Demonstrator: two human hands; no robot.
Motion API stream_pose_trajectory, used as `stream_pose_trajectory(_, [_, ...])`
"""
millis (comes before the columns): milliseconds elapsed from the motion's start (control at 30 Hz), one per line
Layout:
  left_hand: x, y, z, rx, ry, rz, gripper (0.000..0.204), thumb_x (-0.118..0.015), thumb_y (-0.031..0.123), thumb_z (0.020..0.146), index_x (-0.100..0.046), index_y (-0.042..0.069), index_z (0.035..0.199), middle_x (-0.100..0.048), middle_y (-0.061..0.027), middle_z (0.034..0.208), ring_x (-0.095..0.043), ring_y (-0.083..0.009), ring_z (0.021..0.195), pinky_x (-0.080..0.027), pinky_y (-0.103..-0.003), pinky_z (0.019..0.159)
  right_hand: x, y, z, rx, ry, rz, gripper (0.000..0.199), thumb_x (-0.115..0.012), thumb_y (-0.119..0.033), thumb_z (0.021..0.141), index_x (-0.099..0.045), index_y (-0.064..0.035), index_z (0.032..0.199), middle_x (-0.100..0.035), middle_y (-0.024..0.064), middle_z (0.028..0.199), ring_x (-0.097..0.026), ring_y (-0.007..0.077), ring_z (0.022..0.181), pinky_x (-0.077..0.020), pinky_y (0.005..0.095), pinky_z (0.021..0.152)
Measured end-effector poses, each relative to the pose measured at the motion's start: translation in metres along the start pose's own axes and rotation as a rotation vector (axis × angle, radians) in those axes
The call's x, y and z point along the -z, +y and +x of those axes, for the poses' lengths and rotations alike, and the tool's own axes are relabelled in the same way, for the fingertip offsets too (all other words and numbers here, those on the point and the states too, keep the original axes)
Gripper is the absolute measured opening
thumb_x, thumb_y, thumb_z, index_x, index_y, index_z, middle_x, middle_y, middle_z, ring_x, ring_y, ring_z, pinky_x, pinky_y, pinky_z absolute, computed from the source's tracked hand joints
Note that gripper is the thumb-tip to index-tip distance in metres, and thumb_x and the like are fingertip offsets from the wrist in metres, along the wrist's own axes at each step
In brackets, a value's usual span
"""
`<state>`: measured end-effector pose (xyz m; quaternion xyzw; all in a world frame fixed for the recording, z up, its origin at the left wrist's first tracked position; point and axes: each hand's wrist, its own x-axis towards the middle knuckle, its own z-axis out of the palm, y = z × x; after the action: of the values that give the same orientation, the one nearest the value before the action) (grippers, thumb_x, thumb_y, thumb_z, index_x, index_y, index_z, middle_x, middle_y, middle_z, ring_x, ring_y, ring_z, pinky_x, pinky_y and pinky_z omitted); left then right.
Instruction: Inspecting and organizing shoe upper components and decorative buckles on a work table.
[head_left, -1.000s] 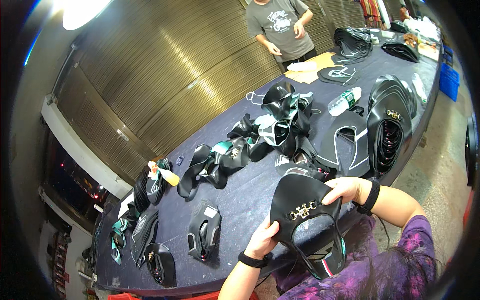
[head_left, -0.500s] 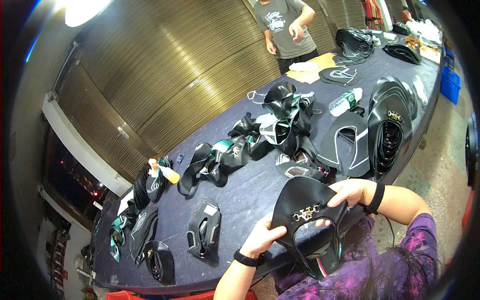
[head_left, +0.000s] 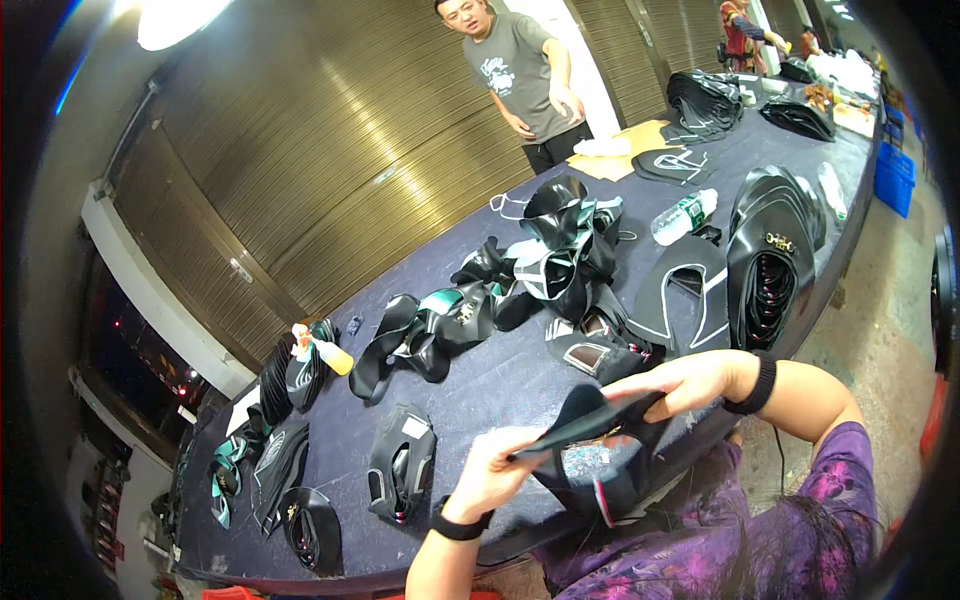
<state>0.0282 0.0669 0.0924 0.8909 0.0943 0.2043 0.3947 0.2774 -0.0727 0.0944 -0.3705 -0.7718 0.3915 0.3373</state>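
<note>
Above the near edge of the table I hold a black shoe upper (head_left: 650, 470) stretched between both hands. My left hand (head_left: 492, 468) pinches its left edge, and my right hand (head_left: 690, 384) grips the far right edge. The upper is tilted, so a patterned grey patch and a red-and-white strip show inside its opening, while the gold ornament is mostly hidden. Just beyond my hands lies another dark upper (head_left: 590, 350) with a brown lining. A folded upper (head_left: 402, 460) with pale piping lies to the left of my left hand.
Black and green uppers (head_left: 560, 260) lie heaped mid-table. Stacked uppers (head_left: 770, 250) and a plastic bottle (head_left: 685, 217) stand at the right. At the left are more uppers (head_left: 283, 470) and a yellow spray bottle (head_left: 333, 357). A person (head_left: 525, 80) in grey stands across the table.
The upper has tipped over from showing its ornamented outer face to showing its inside. My left hand has shifted slightly left. The person across the table has moved left and leans in.
</note>
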Motion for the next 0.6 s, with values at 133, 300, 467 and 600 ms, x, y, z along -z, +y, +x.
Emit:
stream_pose_trajectory(133, [0.030, 0.035, 0.004, -0.630, 0.129, 0.669, 0.028, -0.060, 0.010, 0.062, -0.066, 0.011, 0.089, -0.065, -0.0045, 0.096, -0.059, -0.0233, 0.093, -0.049, -0.034, 0.076, -0.016, -0.047, 0.016, 0.249, -0.020, -0.582, 0.055, -0.045, -0.002, 0.079, -0.031, -0.0047, 0.132, -0.044, 0.0145, 0.127, -0.045, 0.0291, 0.115, -0.0368, 0.0341, 0.096])
stream_pose_trajectory(300, [-0.015, -0.040, -0.019, -0.479, -0.064, 0.947, 0.037, -0.053, 0.013, 0.067, -0.061, 0.014, 0.104, -0.057, -0.0024, 0.113, -0.049, -0.0233, 0.110, -0.042, -0.038, 0.090, -0.059, 0.055, 0.018, 0.290, -0.007, -1.198, 0.044, -0.041, -0.017, 0.082, -0.041, -0.0032, 0.125, -0.047, 0.0136, 0.123, -0.048, 0.0253, 0.110, -0.0382, 0.0333, 0.095])
stream_pose_trajectory(467, [-0.049, -0.079, -0.037, -0.266, -0.315, 0.862, 0.048, -0.048, 0.008, 0.073, -0.047, 0.000, 0.120, -0.038, -0.0123, 0.133, -0.034, -0.0263, 0.126, -0.024, -0.039, 0.105, -0.087, 0.102, 0.004, 0.079, 0.054, -0.651, 0.055, -0.055, -0.011, 0.072, -0.040, 0.0016, 0.124, -0.045, 0.0201, 0.123, -0.044, 0.0338, 0.114, -0.0367, 0.0370, 0.097])
stream_pose_trajectory(600, [-0.048, -0.066, -0.034, -0.220, -0.368, 0.664, 0.064, -0.058, 0.018, 0.061, -0.044, -0.008, 0.118, -0.040, -0.0233, 0.127, -0.038, -0.0332, 0.119, -0.028, -0.041, 0.102, -0.091, 0.088, 0.006, 0.071, 0.095, -0.540, 0.067, -0.065, -0.019, 0.067, -0.039, 0.0061, 0.123, -0.043, 0.0230, 0.123, -0.042, 0.0348, 0.116, -0.0335, 0.0386, 0.099])
